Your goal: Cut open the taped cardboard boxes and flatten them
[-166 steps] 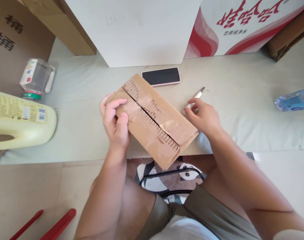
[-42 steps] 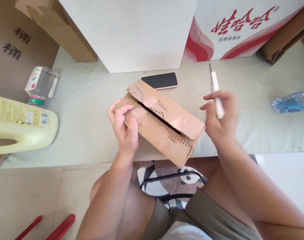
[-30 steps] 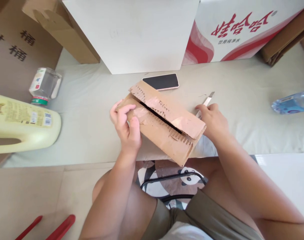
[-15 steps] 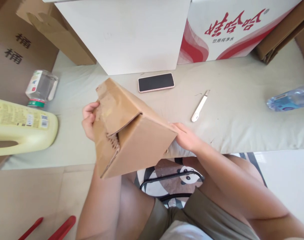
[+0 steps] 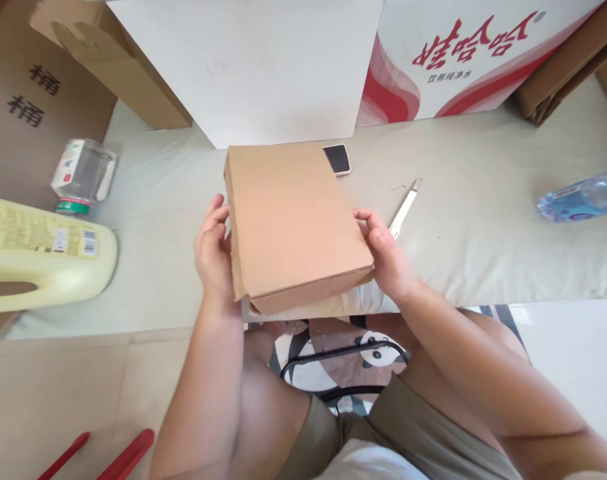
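Turned over since earlier, the brown rectangular cardboard box (image 5: 293, 213), gripped between left-hand fingers (image 5: 213, 223) and right-hand fingers (image 5: 379, 240) over the pale cloth-covered tabletop (image 5: 483, 200), seems mid-turn, calling for steady support.

Single head-worn view, facing forward and down, close above the cardboard box (image 5: 296, 217), lap (image 5: 353, 417) along bottom edge

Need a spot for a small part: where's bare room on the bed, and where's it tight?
Bare: bed between the cutter and blue bottle; also between the yellow jug and left hand. Tight: around the box, with the right hand near the cutter, the phone partly hidden, and the white carton behind.
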